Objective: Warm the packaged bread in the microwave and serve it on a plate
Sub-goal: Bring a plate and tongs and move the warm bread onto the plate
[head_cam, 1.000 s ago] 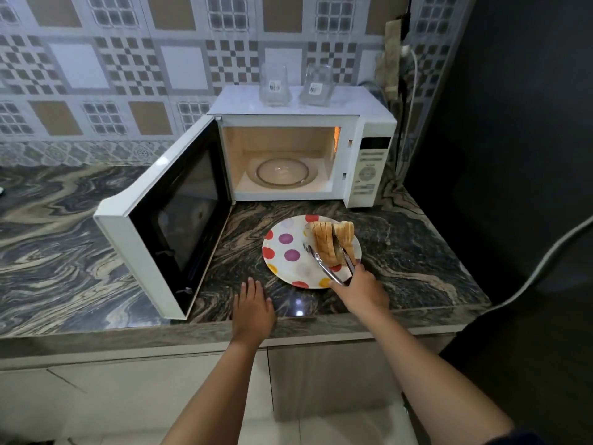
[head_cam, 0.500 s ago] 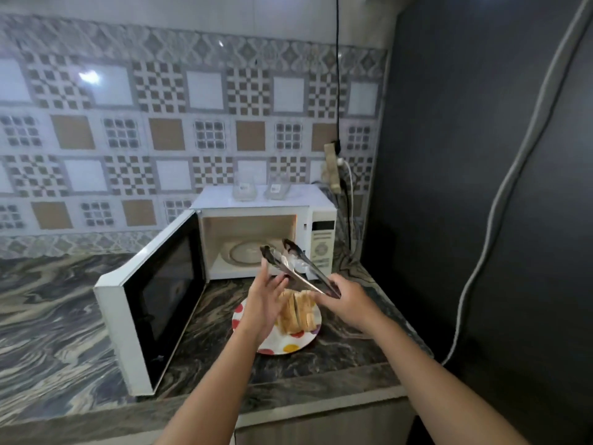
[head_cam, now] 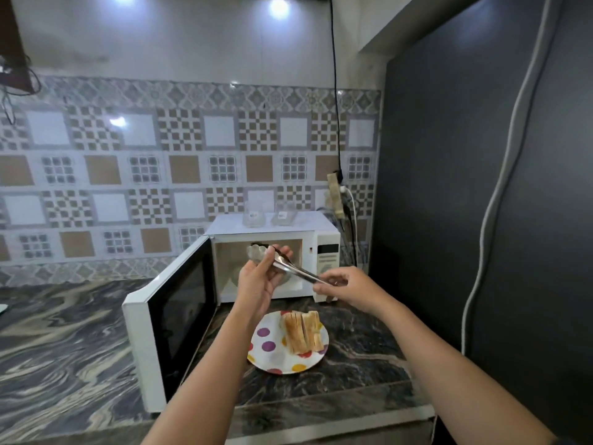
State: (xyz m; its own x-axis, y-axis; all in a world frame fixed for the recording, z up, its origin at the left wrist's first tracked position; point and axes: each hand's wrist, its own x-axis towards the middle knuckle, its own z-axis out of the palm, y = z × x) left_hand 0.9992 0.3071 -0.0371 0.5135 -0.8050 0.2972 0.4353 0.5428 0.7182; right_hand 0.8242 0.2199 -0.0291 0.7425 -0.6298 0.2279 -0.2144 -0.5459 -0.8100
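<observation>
Tongs (head_cam: 290, 268) hang between my two hands in front of the open microwave (head_cam: 272, 261), raised above the worktop (head_cam: 57, 342). My right hand (head_cam: 345, 285) pinches their handle end, thumb and fingers closed together on the metal, while my left hand (head_cam: 260, 281) holds the other part, fingers curled up around the arms just behind the scalloped tips, palm turned toward me. The tong arms lie close together, nearly shut, and nothing sits between them. Bread slices (head_cam: 301, 332) stand on edge in a short row on the spotted plate (head_cam: 272, 358), which rests on the worktop near its front edge, just right of the microwave door (head_cam: 173, 313) and directly below my hands. The slices lean against each other on the right half of the plate, leaving the dotted left half bare. The door swings wide to the left, its outer corner close to the front edge of the worktop. The microwave itself sits at the back right corner of the worktop, against the tiled wall (head_cam: 160, 175). Two clear containers (head_cam: 269, 216) rest on its top.
</observation>
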